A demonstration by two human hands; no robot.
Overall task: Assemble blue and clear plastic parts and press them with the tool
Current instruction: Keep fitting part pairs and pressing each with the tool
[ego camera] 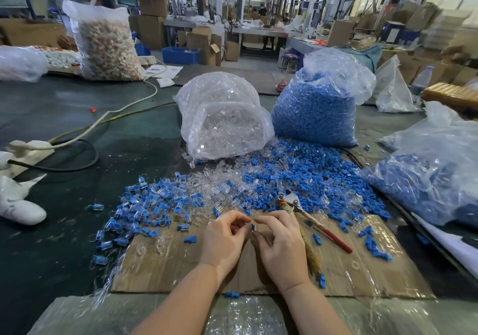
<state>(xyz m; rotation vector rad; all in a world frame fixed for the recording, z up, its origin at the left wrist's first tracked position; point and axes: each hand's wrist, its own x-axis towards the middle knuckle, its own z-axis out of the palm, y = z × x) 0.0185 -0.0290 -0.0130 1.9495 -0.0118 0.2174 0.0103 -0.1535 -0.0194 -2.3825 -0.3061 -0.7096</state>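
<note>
Legibly, nothing: no brand, label or print can be read on any bag, carton or sign.

Left hand (224, 236): fingers curled, pinching a clear part (246, 224) at the fingertips.
Right hand (280, 241): fingers curled, pinching a blue part (253, 228); the two parts meet between the hands, above the cardboard (362, 270).
Tool (310, 218): pliers with red handles, lying on the cardboard just right of the right hand, its jaws among loose blue pieces.
Assembled pieces (144, 210): heap left of the hands.
Loose blue pile (310, 177) and loose clear pile (219, 179): beyond the hands.
Clear bag (222, 117) and blue bag (318, 107): side by side behind the piles.
Second blue bag (426, 179): far right.
White cable (116, 112): across the dark table (64, 244), left.
</note>
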